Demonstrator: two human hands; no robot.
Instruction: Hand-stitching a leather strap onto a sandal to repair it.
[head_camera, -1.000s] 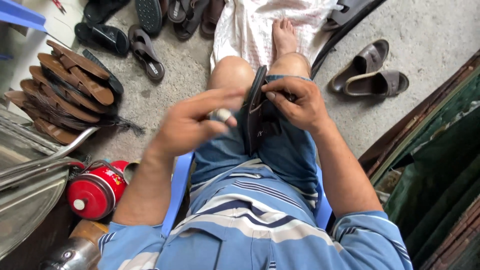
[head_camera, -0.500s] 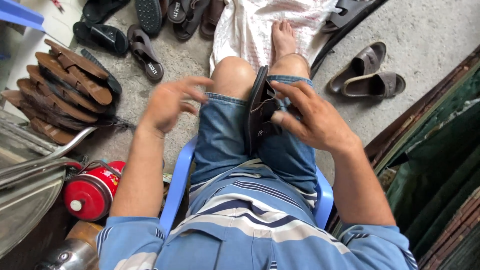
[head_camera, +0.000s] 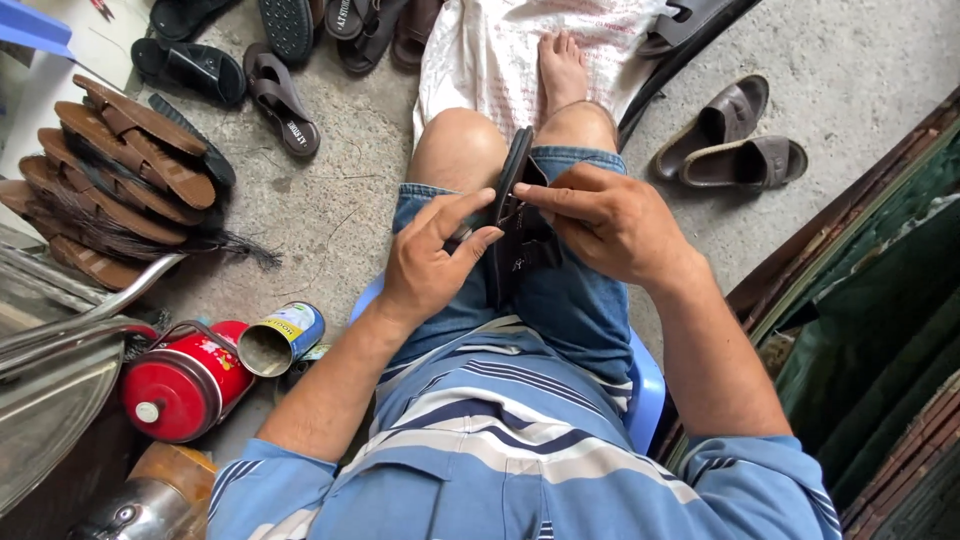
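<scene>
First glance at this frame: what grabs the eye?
Dead centre, a dark sandal stands on edge between the seated person's knees, with the left hand and right hand both on it. At upper left lies a stack of brown sandals; at lower left sits a red canister.

Our right hand covers much of the black sandal, hiding its strap. We cannot tell what our left hand pinches. The steel basin runs off the left edge.

A street-side shoe repair spot; stacked sandal soles; worn sandals on bare concrete.
</scene>
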